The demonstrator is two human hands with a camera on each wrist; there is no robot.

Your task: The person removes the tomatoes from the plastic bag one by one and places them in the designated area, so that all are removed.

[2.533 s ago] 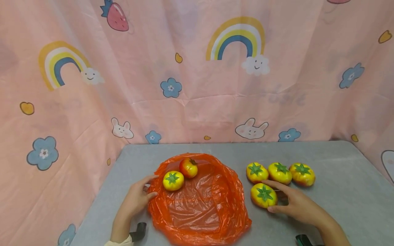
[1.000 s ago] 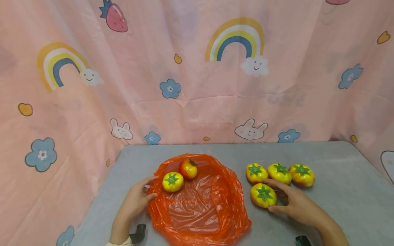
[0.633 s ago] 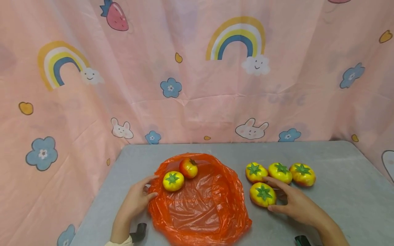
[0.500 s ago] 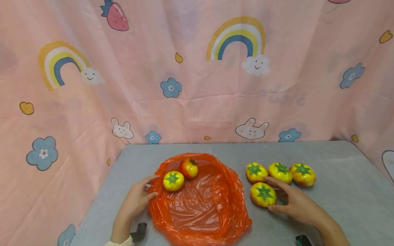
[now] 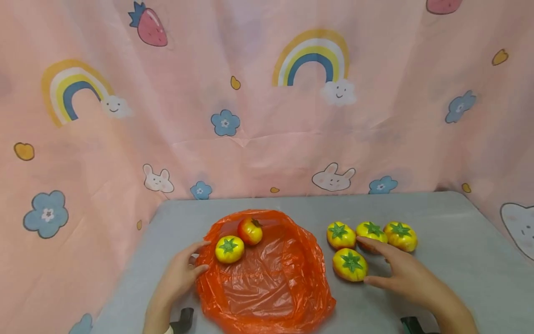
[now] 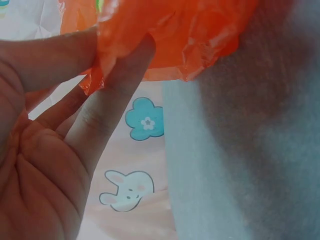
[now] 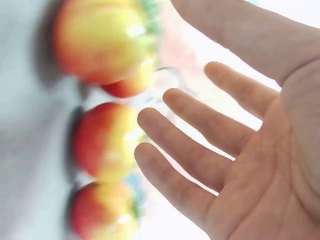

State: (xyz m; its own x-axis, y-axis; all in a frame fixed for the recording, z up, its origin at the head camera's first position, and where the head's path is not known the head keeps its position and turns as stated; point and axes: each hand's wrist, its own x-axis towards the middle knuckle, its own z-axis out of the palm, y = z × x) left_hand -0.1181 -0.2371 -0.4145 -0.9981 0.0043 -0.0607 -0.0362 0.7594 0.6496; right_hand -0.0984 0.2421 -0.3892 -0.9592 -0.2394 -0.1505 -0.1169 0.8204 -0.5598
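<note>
An orange-red plastic bag point(image 5: 258, 292) lies spread with its mouth up in the head view, two yellow-red fruits with green tops, one of them point(image 5: 230, 249), in its upper left. At its left rim is the left hand point(image 5: 177, 276); the left wrist view shows that hand point(image 6: 55, 125) pinching the bag's edge point(image 6: 175, 45) between thumb and fingers. The right hand point(image 5: 406, 273) is held beside the nearest loose fruit point(image 5: 350, 265), and in the right wrist view its fingers point(image 7: 200, 125) are spread and hold nothing. Behind that fruit is a row of three more, one point(image 5: 341, 235) at its left end.
A grey table point(image 5: 450, 241) carries everything. Behind and to the left hangs a pink curtain point(image 5: 258, 162) with rainbows, flowers and rabbits. Dark objects show by both wrists, one point(image 5: 183, 320) at the left and another point(image 5: 410, 324) at the right.
The right hand's fingers have come away from the nearest fruit, leaving a wider gap. The whole head view has shifted slightly. The left hand stays at the bag's rim.
</note>
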